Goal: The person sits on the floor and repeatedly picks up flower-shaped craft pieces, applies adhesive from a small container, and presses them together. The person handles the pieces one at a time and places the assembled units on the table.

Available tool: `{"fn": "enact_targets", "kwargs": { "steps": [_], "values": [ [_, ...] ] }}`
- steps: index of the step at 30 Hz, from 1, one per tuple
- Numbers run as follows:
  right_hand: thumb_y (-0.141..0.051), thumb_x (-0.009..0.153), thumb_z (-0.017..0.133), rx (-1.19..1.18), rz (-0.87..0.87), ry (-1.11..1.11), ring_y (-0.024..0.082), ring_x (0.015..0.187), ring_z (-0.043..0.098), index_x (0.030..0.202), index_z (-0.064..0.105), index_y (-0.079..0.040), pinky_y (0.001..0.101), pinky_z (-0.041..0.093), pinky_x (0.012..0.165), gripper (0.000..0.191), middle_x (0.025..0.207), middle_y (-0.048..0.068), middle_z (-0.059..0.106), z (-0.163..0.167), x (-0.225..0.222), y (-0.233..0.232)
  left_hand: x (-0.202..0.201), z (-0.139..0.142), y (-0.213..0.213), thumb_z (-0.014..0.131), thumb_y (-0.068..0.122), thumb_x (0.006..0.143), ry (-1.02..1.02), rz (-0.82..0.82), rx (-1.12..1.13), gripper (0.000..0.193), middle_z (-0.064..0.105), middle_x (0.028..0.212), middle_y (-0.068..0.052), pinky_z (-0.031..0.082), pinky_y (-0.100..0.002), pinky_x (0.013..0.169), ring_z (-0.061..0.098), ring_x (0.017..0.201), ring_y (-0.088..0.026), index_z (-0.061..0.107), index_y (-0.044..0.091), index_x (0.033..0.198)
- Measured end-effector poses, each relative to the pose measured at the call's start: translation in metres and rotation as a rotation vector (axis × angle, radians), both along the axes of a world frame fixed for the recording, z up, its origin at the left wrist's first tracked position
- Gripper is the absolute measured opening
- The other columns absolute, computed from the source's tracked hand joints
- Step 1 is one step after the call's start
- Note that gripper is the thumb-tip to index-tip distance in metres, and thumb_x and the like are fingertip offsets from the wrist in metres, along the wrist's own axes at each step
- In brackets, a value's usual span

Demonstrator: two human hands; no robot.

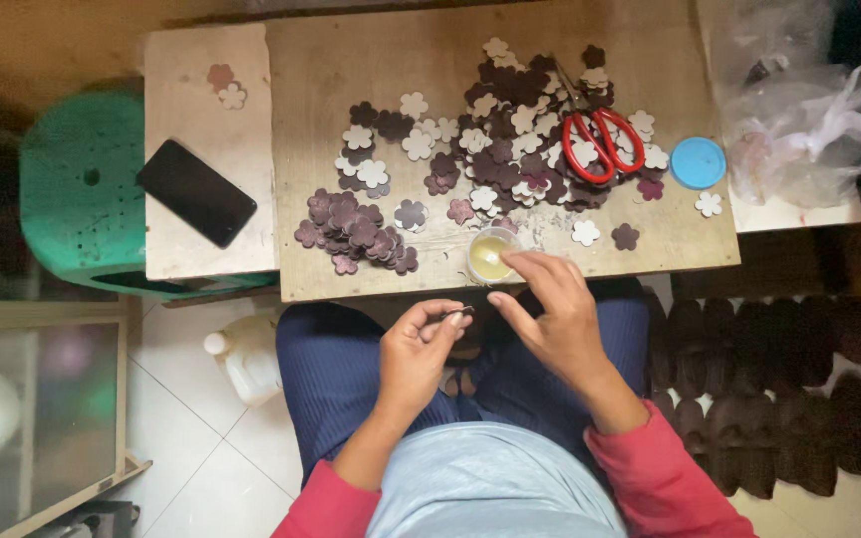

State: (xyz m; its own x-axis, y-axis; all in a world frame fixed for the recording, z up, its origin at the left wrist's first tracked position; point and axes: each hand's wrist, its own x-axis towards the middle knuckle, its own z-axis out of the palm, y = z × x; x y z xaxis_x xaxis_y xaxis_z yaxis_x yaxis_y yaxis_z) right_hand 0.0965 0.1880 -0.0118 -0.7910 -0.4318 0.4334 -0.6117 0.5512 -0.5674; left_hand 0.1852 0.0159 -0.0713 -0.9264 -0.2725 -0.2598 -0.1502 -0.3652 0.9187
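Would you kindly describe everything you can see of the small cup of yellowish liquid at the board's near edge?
The small cup is round, shallow and looks like clear plastic, holding pale yellow liquid. It stands upright and uncovered at the near edge of the wooden board, beside loose flower cut-outs. The right hand has its fingertips over its right rim.

Maroon and cream flowers (pixel 495 139), red scissors (pixel 602 142), blue lid (pixel 698 162), black phone (pixel 196 192) — green stool (pixel 77 189) left, yellowish glue pot (pixel 490 257) near

Scissors (pixel 602 144) lie on the flower cutouts (pixel 510 130), phone (pixel 196 192) left, lid (pixel 698 162) right
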Motion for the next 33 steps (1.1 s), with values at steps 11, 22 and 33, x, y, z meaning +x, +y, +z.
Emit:
{"fn": "enact_targets", "kwargs": {
  "steps": [11, 22, 33],
  "values": [
    [-0.043, 0.079, 0.083, 0.256, 0.05, 0.071, 0.046, 0.145, 0.039, 0.112, 0.074, -0.003, 0.053, 0.036, 0.116, 0.053, 0.154, 0.024, 0.047, -0.019, -0.026, -0.021, 0.01, -0.004, -0.014, 0.07, 0.002, 0.093, -0.09, 0.014, -0.065, 0.043, 0.077, 0.103, -0.01, 0.055, -0.022, 0.08, 0.068, 0.09, -0.009, 0.064, 0.0, 0.136],
    [-0.038, 0.081, 0.085, 0.22, 0.009, 0.159, 0.046, 0.146, 0.039, 0.111, 0.072, -0.004, 0.0532, 0.035, 0.119, 0.048, 0.153, 0.024, 0.048, 0.002, -0.011, -0.015, 0.004, -0.014, -0.025, 0.058, 0.003, 0.1, 0.016, 0.099, 0.062, 0.042, 0.069, 0.13, -0.016, 0.057, -0.027, 0.092, 0.07, 0.11, -0.015, 0.055, -0.003, 0.142],
    [-0.034, 0.081, 0.086, 0.245, 0.011, 0.146, 0.044, 0.143, 0.043, 0.106, 0.071, -0.002, 0.0507, 0.039, 0.116, 0.043, 0.151, 0.024, 0.051, -0.007, 0.004, -0.013, 0.002, -0.008, -0.021, 0.056, 0.003, 0.102, 0.014, 0.096, 0.133, 0.048, 0.068, 0.131, -0.019, 0.058, -0.029, 0.092, 0.069, 0.109, -0.016, 0.049, 0.002, 0.15]
  ]
}}
